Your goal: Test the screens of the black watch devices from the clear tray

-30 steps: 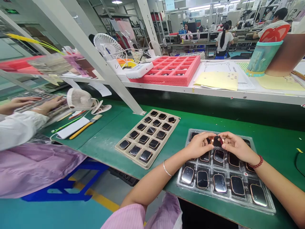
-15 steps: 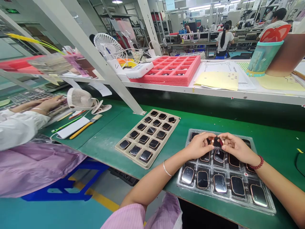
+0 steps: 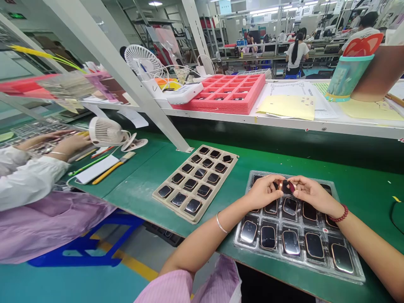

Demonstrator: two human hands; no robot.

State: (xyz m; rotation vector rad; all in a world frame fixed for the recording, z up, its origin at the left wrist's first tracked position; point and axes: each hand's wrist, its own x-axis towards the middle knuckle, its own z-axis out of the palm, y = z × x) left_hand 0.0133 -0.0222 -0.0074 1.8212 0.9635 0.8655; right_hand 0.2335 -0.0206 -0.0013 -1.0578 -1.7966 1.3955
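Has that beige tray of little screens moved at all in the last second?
No. The beige tray sits in the same spot on the green bench, its far corner just right of the white post's foot, as before.

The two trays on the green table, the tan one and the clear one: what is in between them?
Nothing: in the head view, only bare green table shows between the tan tray and the clear tray. Both hands, left and right, are above the clear tray.

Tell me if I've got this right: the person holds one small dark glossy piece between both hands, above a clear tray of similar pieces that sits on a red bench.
Nearly. The bench is green, not red, as the head view shows. The rest holds: left hand and right hand pinch one small dark glossy piece above the clear tray of similar pieces.
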